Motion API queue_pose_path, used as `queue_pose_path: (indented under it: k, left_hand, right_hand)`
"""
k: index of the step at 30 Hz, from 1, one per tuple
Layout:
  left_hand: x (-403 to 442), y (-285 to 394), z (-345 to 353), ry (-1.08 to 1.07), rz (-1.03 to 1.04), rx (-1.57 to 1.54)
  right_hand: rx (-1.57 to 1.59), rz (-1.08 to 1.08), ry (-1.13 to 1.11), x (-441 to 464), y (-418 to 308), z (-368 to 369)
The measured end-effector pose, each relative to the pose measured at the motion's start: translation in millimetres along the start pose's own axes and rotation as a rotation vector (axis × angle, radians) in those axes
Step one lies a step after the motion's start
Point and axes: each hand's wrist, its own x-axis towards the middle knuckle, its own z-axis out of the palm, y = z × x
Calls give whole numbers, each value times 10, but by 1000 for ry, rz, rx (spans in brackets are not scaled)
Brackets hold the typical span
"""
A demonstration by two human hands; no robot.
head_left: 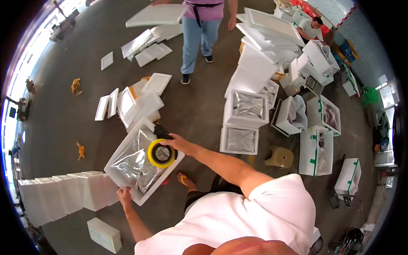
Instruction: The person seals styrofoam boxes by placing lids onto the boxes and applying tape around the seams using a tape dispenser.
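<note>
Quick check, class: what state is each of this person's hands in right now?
Left hand: closed on the edge of the white foam box.
Right hand: closed, holding the yellow tape roll over the box.

Smooth dark grey floor [191, 114], pretty cluttered tbh. Got flat white foam lids [127, 104] heaped loosely ahead, plus two scrunched orange-yellow tangles [76, 86] off left. Also a row of white foam boxes [34, 202], with a small white rectangular block [104, 236] nearby. Over right: a squat beige plastic container [280, 157] near a green-taped white foam box [307, 151].
</note>
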Motion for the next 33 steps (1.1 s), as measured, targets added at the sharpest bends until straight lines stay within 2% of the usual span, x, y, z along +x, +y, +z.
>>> queue_pose_path:
  k: [1, 2, 3, 4, 5, 6, 7, 8, 9, 10, 11, 12, 13, 14, 15, 17, 18, 21, 22, 23, 24, 25, 26, 27, 28, 29, 30, 31, 32, 33]
  left_hand:
    - [-633, 822, 948, 17, -81, 39]
    - [-713, 856, 906, 24, -168, -34]
    - [-134, -67, 286, -13, -162, -149]
    - [3, 29, 276, -48, -152, -145]
    - [-1, -320, 34, -16, -187, -181]
    - [204, -764, -8, -52, -210, -212]
    - [48, -280, -100, -66, -203, -349]
    - [238, -1018, -67, 6, -356, 19]
    - [545, -1898, 125, 44, -384, 39]
    - [526, -1653, -40, -35, -355, -85]
    - [443, -1920, 81, 40, -429, 87]
    - [388, -1716, 93, 44, -452, 163]
    - [298, -1272, -91, 1, -440, 133]
    - [217, -1090, 198, 420, -169, 143]
    - [424, -1140, 300, 632, 120, 267]
    - [707, -104, 381, 438, 111, -259]
    - [845, 428, 421, 363, 74, -508]
    - [1806, 755, 700, 128, -135, -629]
    - [2018, 806, 793, 7, -225, -642]
    - [1848, 1229, 723, -175, -274, -799]
    - [1972, 1136, 946, -166, -338, -815]
    - [1832, 1140, 1064, -471, -170, -951]
    - [1838, 1165, 1112, -475, -230, -1007]
    - [1681, 1224, 1201, -437, -171, -1084]
    - [1589, 1117, 1222, -236, -82, -998]
    - [1565, 1135, 1298, -221, -99, -1008]
    - [1478, 1186, 1184, -147, -135, -1099]
    - [1240, 1218, 778, -83, 17, -1024]
    - [1315, 1129, 898, 9, 52, -1005]
    - [1059, 1179, 595, -13, 80, -977]
  right_hand:
    - [46, 1, -51, -380, -155, -1344]
    - [-12, 10, -57, -181, -184, -756]
    - [-70, 19, -63, 60, -154, -186]
    - [-41, 15, -82, 136, -191, -139]
    - [-107, 83, -106, 689, 190, 116]
    - [-47, 76, -157, 658, 102, 375]
    - [-65, 98, -125, 502, -72, 190]
    - [-173, 179, -91, 746, 250, 571]
    - [-138, 251, -89, 992, 535, 735]
    - [-191, 268, -92, 1004, 615, 712]
    - [-244, 285, -95, 1011, 746, 688]
    - [-413, 254, -73, 965, 764, 498]
    - [-261, 195, -54, 861, 853, 276]
    - [-153, 156, -62, 804, 968, 151]
    - [-48, 176, -32, 475, 746, 204]
    - [290, 135, -26, 107, 989, -321]
    - [283, 166, 60, -154, 937, -431]
    - [385, 33, 337, -646, 969, -841]
    - [440, -47, 323, -887, 762, -937]
    - [415, -88, 354, -903, 753, -1045]
    - [392, -117, 389, -952, 798, -1132]
    - [401, -142, 407, -1105, 773, -1066]
    - [401, -206, 426, -1130, 593, -1090]
    - [408, -235, 440, -1139, 347, -1100]
    - [400, -247, 465, -1224, 291, -1102]
    - [392, -259, 490, -1289, 233, -1102]
    - [361, -291, 506, -1333, 189, -1051]
    - [356, -251, 473, -1313, 113, -1054]
    - [332, -310, 500, -1319, 25, -1037]
    - [305, -350, 506, -1279, -58, -1012]
